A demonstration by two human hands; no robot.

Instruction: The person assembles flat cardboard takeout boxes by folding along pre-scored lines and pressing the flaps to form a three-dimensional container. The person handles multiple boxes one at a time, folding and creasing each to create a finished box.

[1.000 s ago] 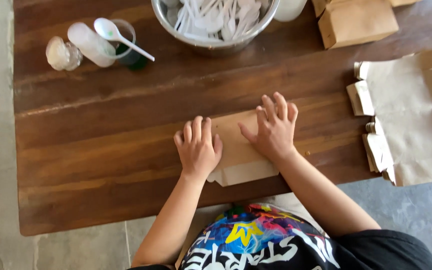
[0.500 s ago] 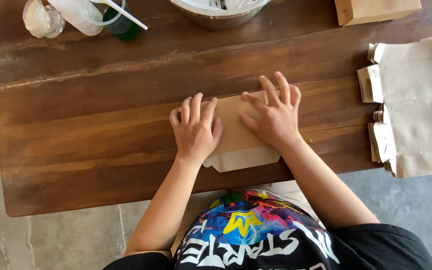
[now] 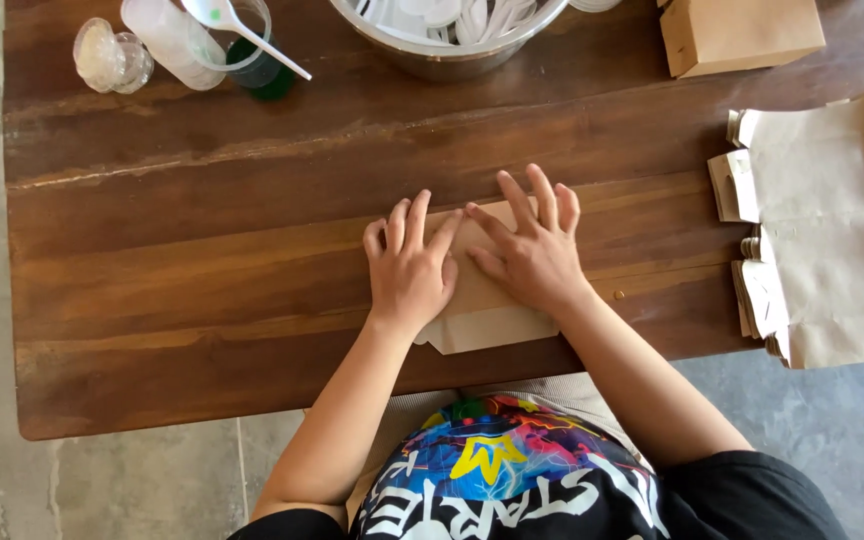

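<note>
Both hands lie flat, palms down and fingers spread, on a flattened brown paper bag [image 3: 480, 300] near the middle of the front edge of the wooden table [image 3: 172, 290] — pressing it, not grasping it. The left hand [image 3: 410, 268] covers the bag's left part and the right hand [image 3: 529, 252] its upper right, their index fingers almost touching. The bag's folded lower flap shows below the wrists. At the right edge lies a stack of similar paper bags [image 3: 832, 240]. Along the back edge stand a metal bowl [image 3: 452, 62] of white plastic pieces, a folded brown bag [image 3: 742, 35] and — toward the back left corner — clear plastic cups [image 3: 167, 40] with a white spoon [image 3: 242, 30].
</note>
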